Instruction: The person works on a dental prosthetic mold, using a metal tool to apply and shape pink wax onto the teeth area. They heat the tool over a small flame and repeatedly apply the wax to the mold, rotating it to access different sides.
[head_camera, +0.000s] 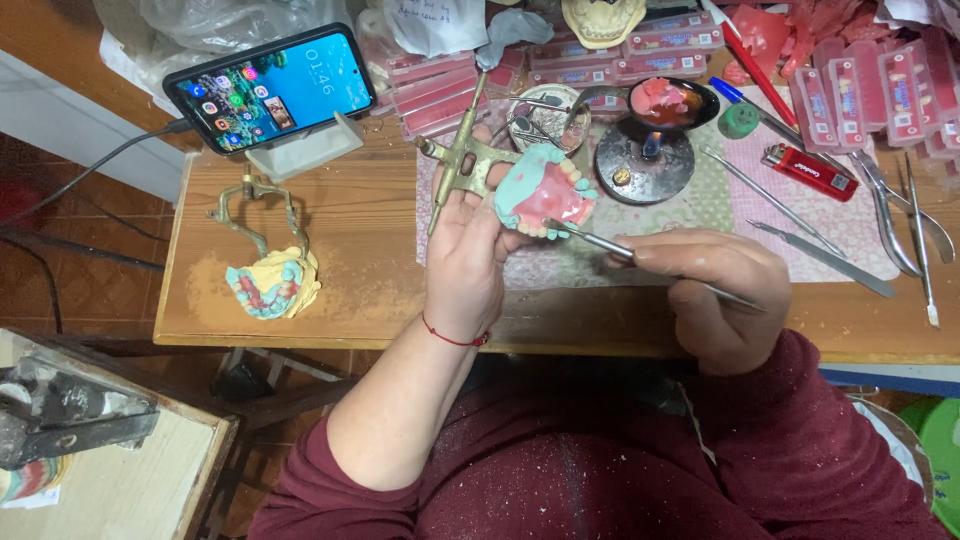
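Head view: the left hand (465, 255) grips one brass articulator (462, 160) carrying a teal-and-pink denture model (545, 190) above the bench (350, 240). The right hand (715, 285) has its fingers (655, 255) pinched on a metal wax instrument (640, 258), tip touching the model. A second model (272, 282) lies left; one red lighter (810, 170) and several flat red tooth packs (870, 90) lie right.

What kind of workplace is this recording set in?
Most likely a small dental laboratory bench. The left hand holds a denture model on a brass articulator, the right hand works it with a metal wax tool, and a lit burner stands behind.
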